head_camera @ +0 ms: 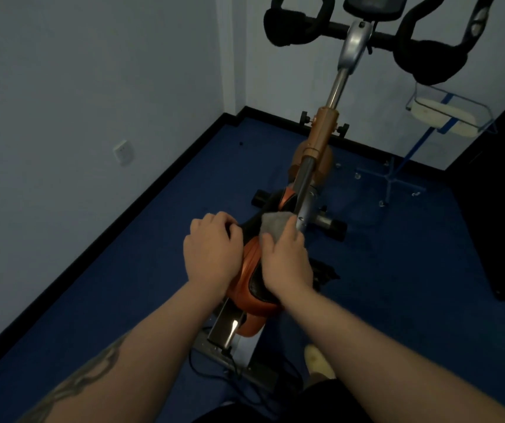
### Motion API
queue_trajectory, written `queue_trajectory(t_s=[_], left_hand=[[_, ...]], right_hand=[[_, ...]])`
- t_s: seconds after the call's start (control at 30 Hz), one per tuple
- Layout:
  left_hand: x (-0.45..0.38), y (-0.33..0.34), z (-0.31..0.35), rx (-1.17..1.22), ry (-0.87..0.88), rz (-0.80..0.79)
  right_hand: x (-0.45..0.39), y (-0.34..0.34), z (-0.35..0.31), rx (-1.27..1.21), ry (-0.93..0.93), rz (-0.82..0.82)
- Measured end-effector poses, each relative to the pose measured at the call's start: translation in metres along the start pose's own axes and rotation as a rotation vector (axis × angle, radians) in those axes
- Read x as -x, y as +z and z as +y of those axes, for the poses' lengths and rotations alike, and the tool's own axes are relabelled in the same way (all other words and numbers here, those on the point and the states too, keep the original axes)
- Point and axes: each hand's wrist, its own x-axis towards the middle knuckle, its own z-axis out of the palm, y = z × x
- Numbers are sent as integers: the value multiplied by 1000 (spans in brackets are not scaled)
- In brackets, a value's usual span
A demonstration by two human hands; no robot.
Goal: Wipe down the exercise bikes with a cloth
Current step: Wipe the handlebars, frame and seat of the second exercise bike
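Observation:
An exercise bike (321, 135) with an orange frame stands in front of me, its black handlebars (428, 53) at the top. Its orange and black saddle (254, 288) lies under my hands. My left hand (213, 251) grips the saddle's left side, fingers curled over the black nose. My right hand (289, 257) presses a grey cloth (272, 224) onto the front of the saddle, beside the silver frame tube (304, 190). Most of the cloth is hidden under the hand.
Blue floor (398, 285) surrounds the bike. A pale wall (92, 102) with a socket (123, 152) runs along the left. A clear stand (440, 117) holding white items is at the right, next to a dark cabinet (504, 209). Cables lie by the bike's rear base (236, 361).

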Motion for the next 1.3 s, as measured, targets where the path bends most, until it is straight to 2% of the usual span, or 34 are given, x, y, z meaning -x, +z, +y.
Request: queue_trajectory(t_s=[0.07, 0.13, 0.3, 0.57, 0.63, 0.7, 0.77, 0.83, 0.9, 0.97, 1.03, 1.07, 1.13, 1.2, 1.3], left_hand=[[0, 1, -1, 9, -7, 12], [1, 1, -1, 20, -17, 15], [1, 2, -1, 37, -40, 37], [4, 1, 4, 9, -134, 100], [7, 1, 7, -7, -181, 160], [9, 0, 11, -25, -235, 220], [11, 0, 12, -16, -281, 281], [14, 1, 12, 19, -355, 341], [20, 4, 14, 73, -468, 394], [30, 10, 21, 139, -583, 434], [40, 17, 29, 196, -633, 468], [44, 19, 32, 225, -653, 479], [52, 21, 37, 298, -688, 488], [63, 28, 43, 371, -702, 518], [74, 39, 54, 390, -695, 593]], right_hand=[[-28, -5, -12, -86, 121, -55], [-32, -7, -14, -76, 128, -66], [24, -2, 16, 59, -263, -34], [-92, -19, -4, 259, -386, -5], [-96, -23, 0, 337, -491, -44], [-75, -20, 10, 394, -710, -72], [-54, -20, 20, 369, -921, -144], [-67, -29, 16, 361, -1023, -239], [-92, -35, 0, 476, -1032, -260], [-103, -33, -18, 585, -952, -223], [-81, -20, -24, 590, -882, -174], [-63, -11, -18, 535, -915, -180], [-33, -6, 0, 410, -1088, -244], [-42, -21, 7, 361, -1229, -387], [-83, -29, -15, 406, -1269, -570]])
